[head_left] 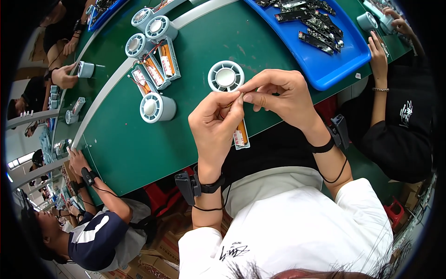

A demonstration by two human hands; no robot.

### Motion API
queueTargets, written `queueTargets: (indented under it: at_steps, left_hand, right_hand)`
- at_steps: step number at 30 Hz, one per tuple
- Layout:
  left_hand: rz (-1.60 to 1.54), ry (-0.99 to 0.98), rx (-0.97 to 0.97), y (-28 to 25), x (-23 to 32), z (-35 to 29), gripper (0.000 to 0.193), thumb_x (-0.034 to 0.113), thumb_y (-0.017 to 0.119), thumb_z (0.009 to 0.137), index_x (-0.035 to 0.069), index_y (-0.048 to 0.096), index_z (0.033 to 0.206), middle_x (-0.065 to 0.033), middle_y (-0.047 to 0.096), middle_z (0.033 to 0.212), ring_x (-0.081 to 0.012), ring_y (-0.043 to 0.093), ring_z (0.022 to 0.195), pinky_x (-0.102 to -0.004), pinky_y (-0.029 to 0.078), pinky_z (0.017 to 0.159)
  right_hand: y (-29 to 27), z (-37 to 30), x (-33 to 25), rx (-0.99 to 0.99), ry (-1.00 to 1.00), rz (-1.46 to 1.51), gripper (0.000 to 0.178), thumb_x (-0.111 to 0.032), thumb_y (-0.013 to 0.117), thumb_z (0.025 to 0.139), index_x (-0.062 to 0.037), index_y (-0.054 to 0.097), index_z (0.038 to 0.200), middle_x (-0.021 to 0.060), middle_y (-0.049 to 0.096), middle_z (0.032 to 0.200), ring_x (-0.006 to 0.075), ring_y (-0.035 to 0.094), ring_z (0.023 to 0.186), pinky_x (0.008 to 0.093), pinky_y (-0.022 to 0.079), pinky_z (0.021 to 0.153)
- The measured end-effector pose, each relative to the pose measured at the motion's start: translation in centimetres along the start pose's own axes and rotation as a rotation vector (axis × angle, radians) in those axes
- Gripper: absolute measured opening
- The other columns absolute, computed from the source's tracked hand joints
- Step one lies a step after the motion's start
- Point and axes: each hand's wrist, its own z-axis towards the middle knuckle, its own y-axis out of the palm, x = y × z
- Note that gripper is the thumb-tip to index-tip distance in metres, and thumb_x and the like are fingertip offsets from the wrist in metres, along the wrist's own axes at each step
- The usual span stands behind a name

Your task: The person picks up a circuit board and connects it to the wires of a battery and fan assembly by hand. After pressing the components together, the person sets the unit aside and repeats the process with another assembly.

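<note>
A pale blue-grey handheld fan body (226, 76) lies on the green table in front of me, its round grille facing up. Its open handle (241, 137), holding an orange part with a white label, shows below my hands. My left hand (214, 122) is closed in a pinch above the handle. Fingertip to fingertip with it, my right hand (282, 97) pinches too. Between them appears to be a thin wire, mostly covered by the fingers. Where the wire ends cannot be seen.
Several similar fan bodies (158, 108) with orange parts and red wires sit to the left. A blue tray (320, 76) of dark circuit boards stands at the far right. Co-workers sit on both sides, one person's hand (378, 58) near the tray. A curved pale rail (104, 97) crosses the left.
</note>
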Motion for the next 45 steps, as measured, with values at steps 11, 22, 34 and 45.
queueTargets:
  at_steps: [11, 22, 34, 45]
  left_hand:
    - [0.314, 0.261, 0.024, 0.2, -0.8, 0.3, 0.018, -0.007, 0.082, 0.092, 0.001, 0.083, 0.109, -0.0021, 0.070, 0.080, -0.0057, 0.060, 0.068, -0.0224, 0.046, 0.058]
    - [0.593, 0.509, 0.105, 1.4, -0.3, -0.9, 0.015, 0.000, 0.086, 0.091, 0.003, 0.083, 0.106, -0.0077, 0.075, 0.084, -0.0163, 0.070, 0.069, -0.0285, 0.055, 0.061]
    - [0.539, 0.467, 0.002, 1.0, -0.3, -0.2, 0.007, 0.002, 0.082, 0.096, 0.001, 0.077, 0.100, -0.0086, 0.071, 0.083, -0.0175, 0.067, 0.066, -0.0298, 0.050, 0.057]
    - [0.431, 0.320, -0.079, 0.5, -0.2, -0.1, 0.005, 0.001, 0.078, 0.099, 0.000, 0.073, 0.099, -0.0075, 0.063, 0.078, -0.0159, 0.057, 0.062, -0.0296, 0.043, 0.055]
  right_hand:
    - [-0.5, -0.1, -1.3, 0.022, 0.196, 0.062, 0.022, -0.011, 0.085, 0.097, -0.0004, 0.078, 0.115, 0.0072, 0.080, 0.099, 0.0090, 0.075, 0.073, 0.0196, 0.056, 0.056]
    - [-1.7, 1.0, -3.5, -0.183, 0.400, -0.050, 0.025, -0.021, 0.085, 0.098, 0.0006, 0.077, 0.109, 0.0046, 0.078, 0.092, 0.0061, 0.069, 0.066, 0.0193, 0.054, 0.057]
    - [-2.2, 1.0, -0.8, -0.160, -0.228, -0.305, 0.027, -0.012, 0.080, 0.101, -0.0016, 0.061, 0.085, 0.0029, 0.063, 0.079, 0.0083, 0.056, 0.059, 0.0247, 0.042, 0.050]
    - [-1.7, 0.2, 0.1, -0.155, -0.021, -0.040, 0.028, -0.009, 0.075, 0.105, -0.0008, 0.057, 0.085, 0.0030, 0.060, 0.081, 0.0056, 0.053, 0.056, 0.0228, 0.038, 0.047]
